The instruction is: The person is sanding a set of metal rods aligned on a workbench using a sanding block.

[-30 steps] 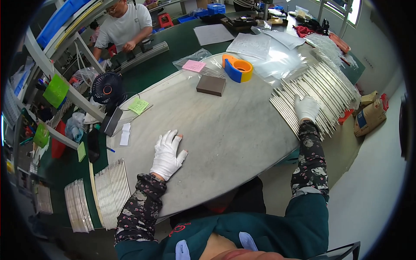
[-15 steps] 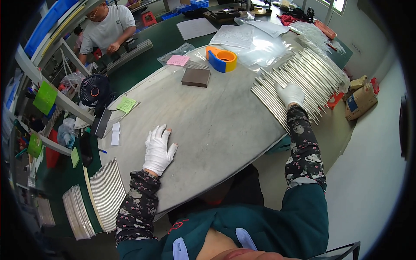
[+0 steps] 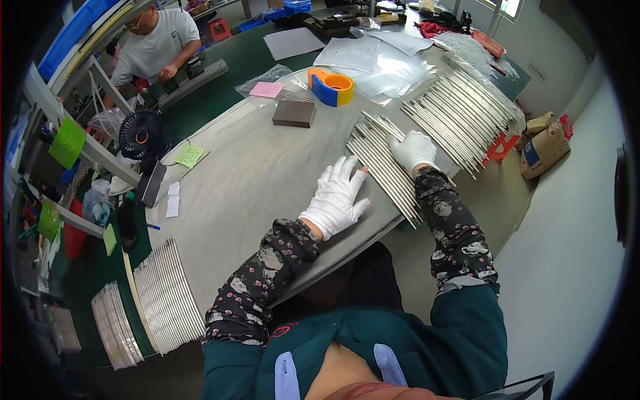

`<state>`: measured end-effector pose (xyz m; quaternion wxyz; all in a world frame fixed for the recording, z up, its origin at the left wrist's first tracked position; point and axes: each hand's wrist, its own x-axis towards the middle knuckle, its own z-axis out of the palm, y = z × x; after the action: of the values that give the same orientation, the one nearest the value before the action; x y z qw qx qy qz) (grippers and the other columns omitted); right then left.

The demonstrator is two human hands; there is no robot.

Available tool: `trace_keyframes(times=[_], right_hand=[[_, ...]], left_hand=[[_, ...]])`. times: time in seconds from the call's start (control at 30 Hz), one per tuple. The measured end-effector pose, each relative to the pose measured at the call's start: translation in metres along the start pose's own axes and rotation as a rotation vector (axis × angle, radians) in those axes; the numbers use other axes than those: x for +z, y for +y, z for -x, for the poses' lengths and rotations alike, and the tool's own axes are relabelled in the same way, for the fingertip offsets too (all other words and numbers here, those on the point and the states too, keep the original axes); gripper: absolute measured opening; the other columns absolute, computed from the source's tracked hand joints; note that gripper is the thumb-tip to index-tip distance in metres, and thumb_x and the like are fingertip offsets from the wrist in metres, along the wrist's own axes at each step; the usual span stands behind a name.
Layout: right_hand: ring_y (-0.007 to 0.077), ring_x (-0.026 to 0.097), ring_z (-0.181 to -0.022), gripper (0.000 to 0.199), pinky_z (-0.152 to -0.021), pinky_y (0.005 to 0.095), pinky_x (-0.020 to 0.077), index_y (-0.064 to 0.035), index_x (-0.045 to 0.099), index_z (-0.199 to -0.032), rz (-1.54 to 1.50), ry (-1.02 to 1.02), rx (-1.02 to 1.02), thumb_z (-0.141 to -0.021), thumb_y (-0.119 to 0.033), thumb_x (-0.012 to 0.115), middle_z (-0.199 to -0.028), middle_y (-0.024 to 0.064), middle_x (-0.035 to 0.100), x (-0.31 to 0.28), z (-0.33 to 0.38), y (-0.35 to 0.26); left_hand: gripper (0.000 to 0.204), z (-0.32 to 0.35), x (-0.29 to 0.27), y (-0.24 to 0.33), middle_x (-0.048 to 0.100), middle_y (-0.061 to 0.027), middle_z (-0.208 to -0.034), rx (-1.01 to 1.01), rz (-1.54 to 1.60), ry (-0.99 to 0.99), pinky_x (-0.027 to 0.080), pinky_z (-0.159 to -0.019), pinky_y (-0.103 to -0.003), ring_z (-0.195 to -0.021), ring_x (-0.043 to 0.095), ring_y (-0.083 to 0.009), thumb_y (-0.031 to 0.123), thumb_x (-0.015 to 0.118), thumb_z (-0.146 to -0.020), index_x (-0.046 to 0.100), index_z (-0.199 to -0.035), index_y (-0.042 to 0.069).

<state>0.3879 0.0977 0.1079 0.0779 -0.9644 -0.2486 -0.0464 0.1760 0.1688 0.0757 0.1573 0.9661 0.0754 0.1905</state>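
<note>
My left hand (image 3: 339, 195), in a white glove, lies flat with fingers spread on the grey work mat (image 3: 253, 173), its fingertips touching the near side of a row of long thin metal rods (image 3: 383, 167). My right hand (image 3: 413, 149), also gloved, rests on top of the same rods with fingers curled over them; whether it grips any I cannot tell. A larger spread of metal rods (image 3: 467, 117) lies farther right.
A brown block (image 3: 294, 113), an orange and blue tape dispenser (image 3: 331, 87), a pink note (image 3: 267, 89) and clear plastic bags (image 3: 393, 67) sit at the far side. Stacks of rods (image 3: 167, 297) lie at left. A small fan (image 3: 141, 135) and another person (image 3: 157, 43) are at far left.
My left hand has slid right across the mat up to the rods. My right hand has pulled a batch of rods nearer, apart from the big spread.
</note>
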Motion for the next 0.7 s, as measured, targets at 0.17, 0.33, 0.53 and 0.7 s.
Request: trace_keyframes(times=[0.17, 0.33, 0.53, 0.7], right_hand=[[0.0327, 0.066, -0.098, 0.061, -0.084, 0.0397, 0.0524, -0.0009, 0.069, -0.1, -0.083, -0.125, -0.112, -0.081, -0.057, 0.058, -0.101, 0.0197, 0.068, -0.006, 0.035, -0.031], [0.0336, 0.067, -0.094, 0.054, -0.081, 0.0407, 0.0532, -0.0006, 0.067, -0.098, -0.146, -0.262, -0.285, -0.083, -0.051, 0.056, -0.096, 0.0192, 0.068, -0.009, 0.071, -0.064], [0.0359, 0.067, -0.09, 0.046, -0.08, 0.0422, 0.0526, 0.0012, 0.067, -0.096, -0.306, -0.37, -0.489, -0.087, -0.042, 0.055, -0.093, 0.0226, 0.067, -0.014, 0.112, -0.099], [0.0374, 0.066, -0.089, 0.037, -0.079, 0.0421, 0.0525, 0.0011, 0.068, -0.092, -0.391, -0.462, -0.621, -0.088, -0.034, 0.055, -0.091, 0.022, 0.068, -0.01, 0.134, -0.116]], left_hand=[[0.072, -0.005, 0.016, -0.008, 0.026, -0.0259, -0.145, -0.062, -0.045, 0.024, 0.018, -0.112, -0.053, -0.136, 0.023, -0.0422, 0.039, 0.061, -0.082, 0.037, -0.139, 0.002], [0.084, 0.023, 0.008, -0.022, 0.021, -0.0275, -0.148, -0.146, -0.148, -0.036, 0.01, -0.113, -0.054, -0.139, 0.016, -0.0433, 0.044, 0.06, -0.083, 0.025, -0.144, -0.002], [0.085, 0.085, -0.037, -0.038, 0.022, -0.0286, -0.147, -0.138, -0.233, -0.11, 0.009, -0.112, -0.058, -0.138, 0.018, -0.0428, 0.043, 0.062, -0.081, 0.026, -0.144, -0.002], [0.086, 0.127, -0.059, -0.062, 0.017, -0.0288, -0.15, -0.032, -0.236, -0.106, 0.009, -0.11, -0.061, -0.138, 0.018, -0.0439, 0.049, 0.053, -0.086, 0.011, -0.151, 0.012]])
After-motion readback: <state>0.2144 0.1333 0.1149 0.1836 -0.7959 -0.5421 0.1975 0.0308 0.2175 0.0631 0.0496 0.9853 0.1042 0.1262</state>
